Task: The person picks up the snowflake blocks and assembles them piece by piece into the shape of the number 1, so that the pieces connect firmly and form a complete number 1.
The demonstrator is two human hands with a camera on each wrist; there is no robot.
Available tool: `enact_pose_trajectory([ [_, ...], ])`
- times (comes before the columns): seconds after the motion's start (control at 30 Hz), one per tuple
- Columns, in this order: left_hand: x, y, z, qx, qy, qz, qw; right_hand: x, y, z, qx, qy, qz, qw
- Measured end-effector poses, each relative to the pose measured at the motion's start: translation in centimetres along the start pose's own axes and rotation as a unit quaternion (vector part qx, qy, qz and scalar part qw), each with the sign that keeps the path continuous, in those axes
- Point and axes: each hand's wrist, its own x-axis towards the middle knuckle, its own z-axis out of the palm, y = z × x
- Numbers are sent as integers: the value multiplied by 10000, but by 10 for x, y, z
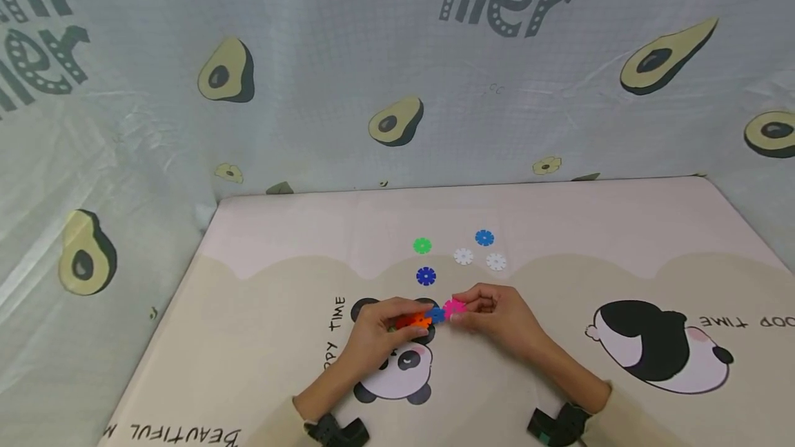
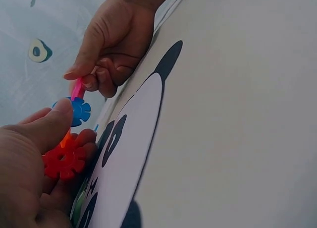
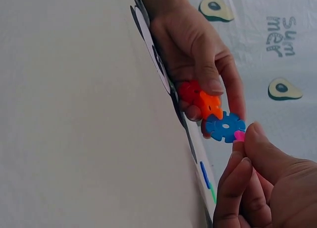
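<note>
My left hand (image 1: 377, 334) grips a short chain of plastic snowflake discs over the panda print. In the chain, a red disc (image 2: 68, 162) and an orange disc (image 3: 210, 105) lie between thumb and fingers, and a blue disc (image 3: 218, 128) sticks out past the fingertips. Thumb and fingers of my right hand (image 1: 504, 314) pinch a pink disc (image 1: 454, 307), its edge right at the blue disc's rim. From the right wrist, fingertips hide most of the pink disc. In the left wrist view it appears edge-on.
Beyond the hands lie loose discs: a green one (image 1: 422, 245), a dark blue one (image 1: 426, 276), a lighter blue one (image 1: 484, 238) and two white ones, the left (image 1: 463, 256) beside the right (image 1: 496, 262). An avocado-print curtain (image 1: 310, 88) hangs behind the printed tabletop (image 1: 261, 336).
</note>
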Motion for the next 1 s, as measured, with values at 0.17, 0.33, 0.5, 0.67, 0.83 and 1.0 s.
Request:
enact_pose_trajectory([
  [0.17, -1, 1, 0, 40, -9, -65, 10000, 0, 1, 1, -15, -16, 24, 10000],
  [0.33, 0, 2, 0, 122, 4, -39, 9999, 0, 1, 2, 81, -59, 32, 9999],
  [0.5, 0, 2, 1, 207, 53, 67, 9997, 1, 0, 2, 68, -131, -48, 9999],
  [0.67, 0, 1, 2, 275, 93, 310, 9991, 1, -1, 4, 76, -149, -12, 9999],
  [0.83, 0, 0, 3, 324, 146, 505, 9981, 0, -3, 5, 86, -156, 23, 9998],
  [1.0, 0, 0, 3, 364, 189, 698, 9967, -1, -7, 6, 36, -97, 124, 9999],
])
